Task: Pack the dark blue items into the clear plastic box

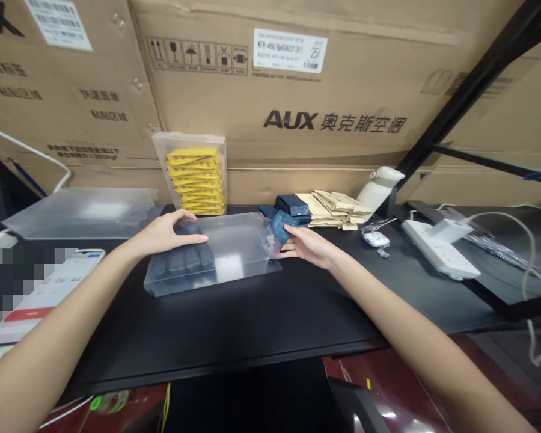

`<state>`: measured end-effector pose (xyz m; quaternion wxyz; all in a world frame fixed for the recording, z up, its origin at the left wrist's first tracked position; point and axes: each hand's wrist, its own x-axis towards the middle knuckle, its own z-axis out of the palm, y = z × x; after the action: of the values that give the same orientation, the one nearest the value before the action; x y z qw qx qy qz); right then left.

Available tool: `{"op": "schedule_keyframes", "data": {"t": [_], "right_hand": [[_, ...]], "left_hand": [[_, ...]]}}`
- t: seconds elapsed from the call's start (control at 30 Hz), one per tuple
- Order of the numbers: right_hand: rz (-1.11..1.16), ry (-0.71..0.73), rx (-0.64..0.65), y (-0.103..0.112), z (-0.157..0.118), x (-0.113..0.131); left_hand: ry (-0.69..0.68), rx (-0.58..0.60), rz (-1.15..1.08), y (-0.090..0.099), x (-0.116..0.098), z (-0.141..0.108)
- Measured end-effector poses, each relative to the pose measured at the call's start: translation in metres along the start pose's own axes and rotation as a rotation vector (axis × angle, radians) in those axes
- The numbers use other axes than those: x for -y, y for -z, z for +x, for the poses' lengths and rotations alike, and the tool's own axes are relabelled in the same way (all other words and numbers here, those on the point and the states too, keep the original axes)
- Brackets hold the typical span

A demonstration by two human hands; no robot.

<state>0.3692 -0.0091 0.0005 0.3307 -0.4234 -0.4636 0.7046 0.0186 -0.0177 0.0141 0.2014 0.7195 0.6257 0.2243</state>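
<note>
A clear plastic box [238, 240] lies on its side on the black table, with several dark blue packets [184, 261] lined up in its left end. My left hand [175, 231] is closed around the box's left part, thumb on the upper face. At the open right end, my right hand [304, 243] pinches a dark blue packet [282, 227] between thumb and fingers, beside the box's flap. Just behind that hand are more dark blue packets [293, 204] and a stack of beige packets [336, 207].
An upright clear box [196, 180] of yellow packets stands against the cardboard carton [342, 72]. A flat clear plastic box [85, 210] and a phone [49, 294] lie left. To the right are a white bottle [379, 189], an earphone case [375, 239] and a power strip [442, 249].
</note>
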Motion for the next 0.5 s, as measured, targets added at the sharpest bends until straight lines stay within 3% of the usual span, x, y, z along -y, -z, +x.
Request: {"op": "schedule_keyframes", "data": {"t": [0.17, 0.33, 0.5], "right_hand": [[-0.032, 0.011, -0.075, -0.002, 0.005, -0.006], [0.104, 0.089, -0.2, -0.005, 0.012, -0.012], [0.012, 0.029, -0.148, 0.001, 0.012, -0.011]], "left_hand": [[-0.035, -0.003, -0.029, -0.001, -0.006, -0.003], [-0.028, 0.012, -0.032, -0.002, -0.01, -0.004], [0.004, -0.015, -0.011, -0.006, -0.01, -0.002]]}}
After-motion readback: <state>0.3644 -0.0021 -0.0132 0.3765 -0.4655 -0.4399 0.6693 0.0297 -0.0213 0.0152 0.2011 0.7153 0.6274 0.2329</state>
